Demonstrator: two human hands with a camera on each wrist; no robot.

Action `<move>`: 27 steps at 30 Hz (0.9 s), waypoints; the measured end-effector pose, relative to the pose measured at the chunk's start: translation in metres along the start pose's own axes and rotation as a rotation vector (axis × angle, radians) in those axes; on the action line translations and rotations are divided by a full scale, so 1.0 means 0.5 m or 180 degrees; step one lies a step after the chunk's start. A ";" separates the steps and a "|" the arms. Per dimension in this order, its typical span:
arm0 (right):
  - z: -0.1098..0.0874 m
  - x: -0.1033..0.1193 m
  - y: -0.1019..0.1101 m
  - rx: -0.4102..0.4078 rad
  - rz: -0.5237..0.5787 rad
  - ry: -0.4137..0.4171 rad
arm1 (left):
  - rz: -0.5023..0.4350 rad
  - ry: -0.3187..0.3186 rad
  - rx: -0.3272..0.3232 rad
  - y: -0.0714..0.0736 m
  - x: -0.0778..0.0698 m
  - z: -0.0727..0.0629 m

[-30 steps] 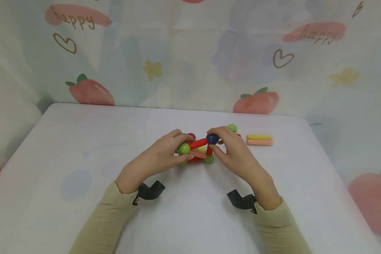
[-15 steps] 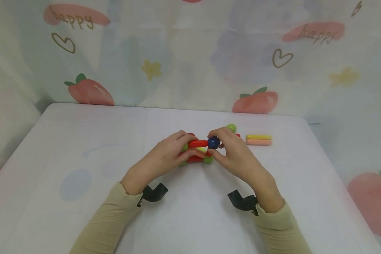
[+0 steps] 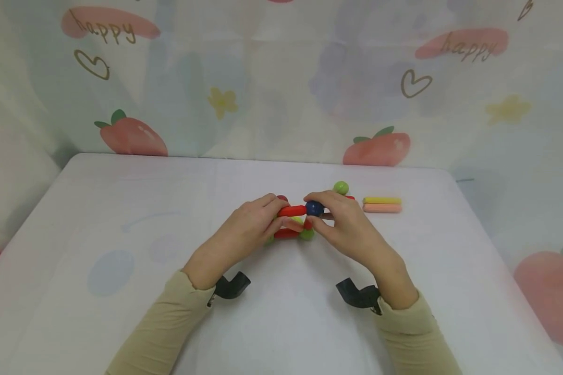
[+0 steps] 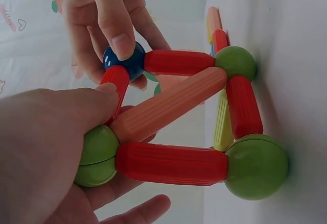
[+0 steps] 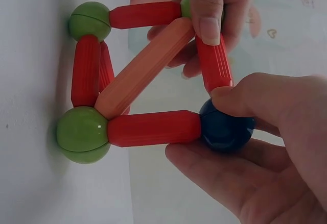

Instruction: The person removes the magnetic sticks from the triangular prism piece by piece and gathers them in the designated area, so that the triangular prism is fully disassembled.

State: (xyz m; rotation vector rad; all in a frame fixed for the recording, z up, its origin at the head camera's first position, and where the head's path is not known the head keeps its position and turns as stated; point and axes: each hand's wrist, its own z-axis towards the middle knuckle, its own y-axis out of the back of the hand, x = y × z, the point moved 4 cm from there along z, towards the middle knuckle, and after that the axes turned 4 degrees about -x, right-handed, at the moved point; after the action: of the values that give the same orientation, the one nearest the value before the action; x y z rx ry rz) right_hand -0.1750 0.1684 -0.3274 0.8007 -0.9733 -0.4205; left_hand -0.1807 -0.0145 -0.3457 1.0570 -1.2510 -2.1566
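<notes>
A frame of ribbed toy rods and balls stands on the table between both hands. My left hand (image 3: pixel 251 221) grips the upper red rod (image 4: pixel 116 89) at its end by a green ball (image 4: pixel 97 155), thumb along the rod. My right hand (image 3: pixel 349 224) pinches the blue ball (image 3: pixel 315 208) between thumb and fingers, at the rod's other end. A second red rod (image 5: pixel 153 128) runs down from the blue ball to a lower green ball (image 5: pixel 83 134). A salmon rod (image 4: pixel 168 104) crosses the square diagonally. In the head view my left hand hides the upper green ball.
A yellow rod (image 3: pixel 382 200) and a salmon rod (image 3: pixel 382 208) lie side by side on the white table (image 3: pixel 281 323), right of the hands. Behind my right hand shows another green ball (image 3: pixel 341 187). A patterned cloth (image 3: pixel 272 94) hangs behind the table.
The upper red rod has gone from slanting to nearly level. My left hand has shifted slightly right and now covers the upper green ball. The right hand keeps its grip on the blue ball.
</notes>
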 end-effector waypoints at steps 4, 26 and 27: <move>0.002 -0.003 -0.001 -0.0011 0.0111 0.0014 | -0.0004 0.0008 -0.0006 -0.002 0.002 0.002; 0.008 -0.009 -0.011 -0.0162 0.0055 0.0121 | 0.0075 -0.0027 -0.0062 -0.002 0.004 0.003; 0.008 -0.009 -0.011 -0.0179 0.0050 0.0123 | 0.0088 -0.0029 -0.0065 -0.002 0.004 0.003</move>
State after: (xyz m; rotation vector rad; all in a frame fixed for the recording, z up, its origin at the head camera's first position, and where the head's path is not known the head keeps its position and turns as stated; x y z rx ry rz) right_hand -0.1809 0.1661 -0.3329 0.7476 -0.9273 -0.4157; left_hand -0.1834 -0.0146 -0.3468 1.0168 -1.2378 -2.1515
